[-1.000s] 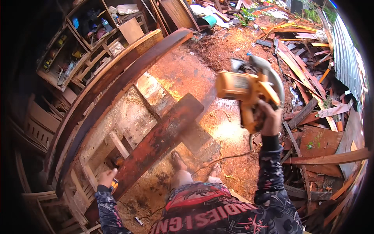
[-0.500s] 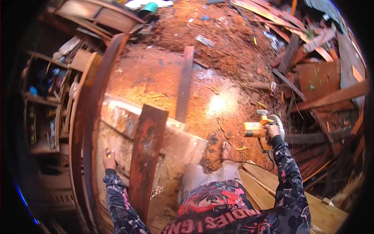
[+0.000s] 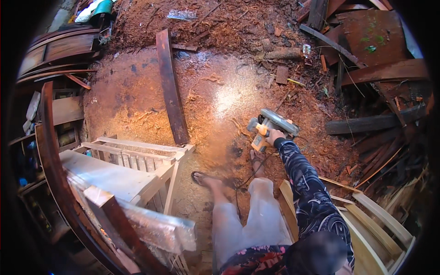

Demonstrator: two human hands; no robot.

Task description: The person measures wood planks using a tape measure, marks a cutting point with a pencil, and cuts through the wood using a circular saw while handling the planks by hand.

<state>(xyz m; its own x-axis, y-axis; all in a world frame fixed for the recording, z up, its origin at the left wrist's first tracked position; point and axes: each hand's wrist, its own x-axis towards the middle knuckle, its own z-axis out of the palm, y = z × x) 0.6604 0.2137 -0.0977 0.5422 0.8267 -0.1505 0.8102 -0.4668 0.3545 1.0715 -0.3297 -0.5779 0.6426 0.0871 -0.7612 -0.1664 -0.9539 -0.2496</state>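
Observation:
My right hand [image 3: 275,136] grips the handle of a yellow and grey circular saw [image 3: 279,122], held low over the sawdust-strewn ground [image 3: 229,78] near my right foot [image 3: 256,162]. A dark cord trails from the saw past my legs. Only a sliver of my left hand [image 3: 124,257] shows at the lower left beside a dark, stained plank [image 3: 123,229]; its fingers are hidden behind wood, so its grip cannot be made out. A pale wooden frame with slats [image 3: 146,192] and a curved dark beam [image 3: 52,156] stand along my left.
A loose dark plank [image 3: 172,87] lies ahead. Heaped scrap boards [image 3: 376,119] crowd the right, with pale frames [image 3: 376,220] behind my right leg. Stacked panels [image 3: 62,48], a green bucket [image 3: 103,11] and shelving [image 3: 32,183] line the left.
The saw has come down and leftward toward the ground. My view has turned and tilted, showing more of the slatted frame. My left hand has dropped mostly out of sight behind wood.

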